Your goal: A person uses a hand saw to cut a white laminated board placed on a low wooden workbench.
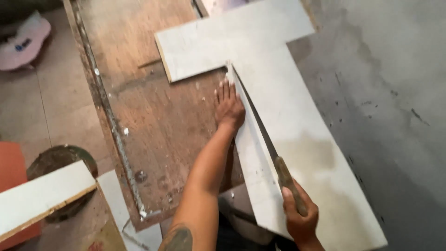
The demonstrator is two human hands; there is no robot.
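Note:
A white T-shaped board (297,93) lies on a brown wooden sheet (153,116). My right hand (299,216) grips the wooden handle of a hand saw (260,125), whose blade runs along a cut up the board toward the inner corner of the T. My left hand (228,108) presses flat, fingers together, on the narrow strip (253,172) left of the cut. My left forearm crosses the wooden sheet below it.
A grey concrete wall or floor (390,93) lies to the right of the board. A white-faced board offcut (42,195) rests over a dark round bucket (60,160) at lower left. A pinkish object (23,39) sits on the tiled floor at upper left.

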